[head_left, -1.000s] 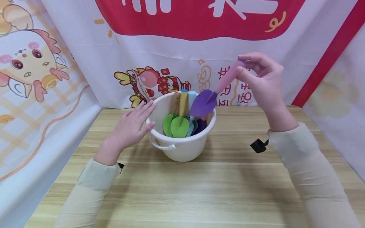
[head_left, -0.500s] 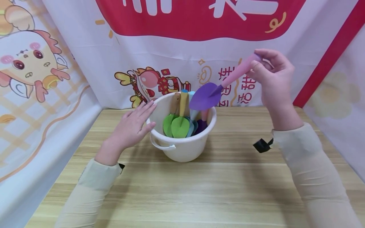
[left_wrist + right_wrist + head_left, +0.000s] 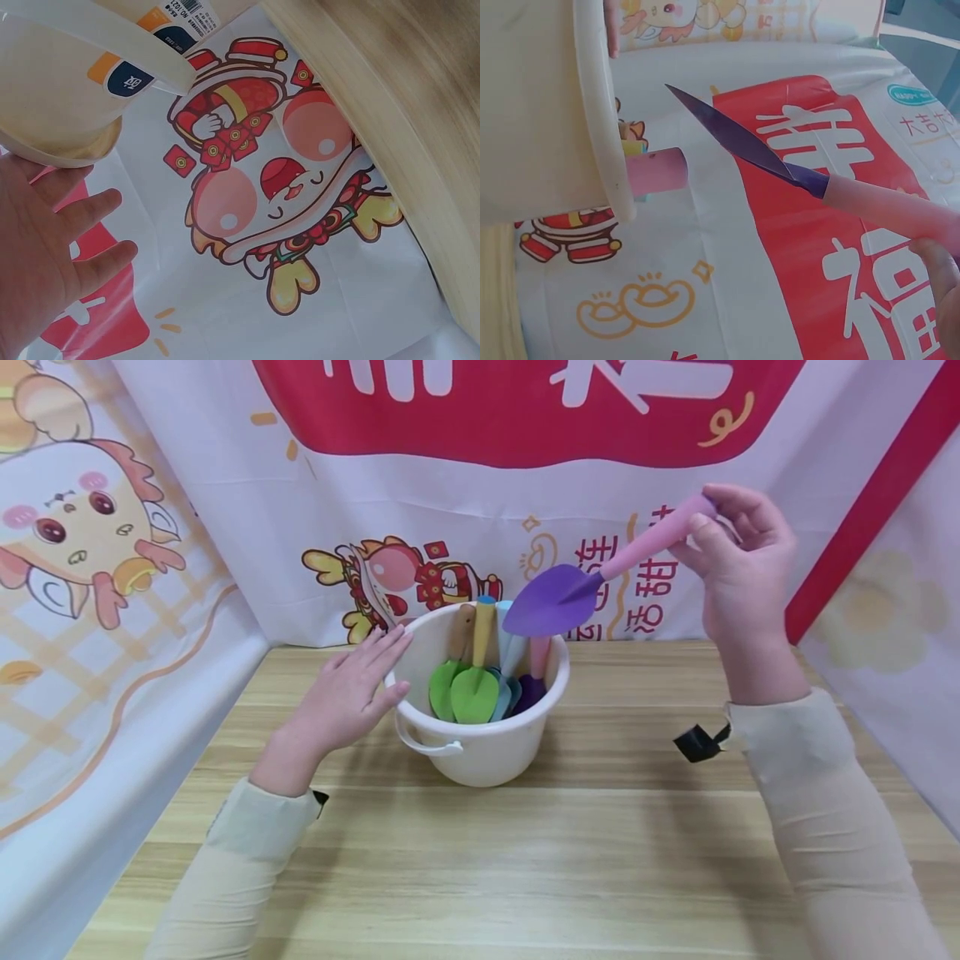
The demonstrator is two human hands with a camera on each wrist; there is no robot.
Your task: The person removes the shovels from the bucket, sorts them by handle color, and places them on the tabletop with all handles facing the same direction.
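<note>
My right hand [image 3: 750,556] pinches the end of a pink handle on a purple garden trowel [image 3: 557,600]. In the head view its blade overlaps the right back rim of a white bucket [image 3: 487,756]; the right wrist view shows the trowel [image 3: 739,139] apart from the rim, above the opening. Inside the bucket stand several more trowels, among them a green one with a yellow handle [image 3: 475,693], a light blue one [image 3: 512,647] and a purple one with a pink handle [image 3: 538,658]. My left hand [image 3: 341,693] rests with straight fingers on the bucket's left rim.
The bucket stands toward the back of a wooden table [image 3: 480,868], its white carrying handle [image 3: 427,746] hanging down in front. Printed cloth [image 3: 262,527] rises behind the table and along both sides. Black straps [image 3: 697,743] dangle at the sleeves.
My right hand has moved right and slightly up with the purple trowel, and its blade has risen away from the bucket, tilting flatter. My left hand has stayed on the rim.
</note>
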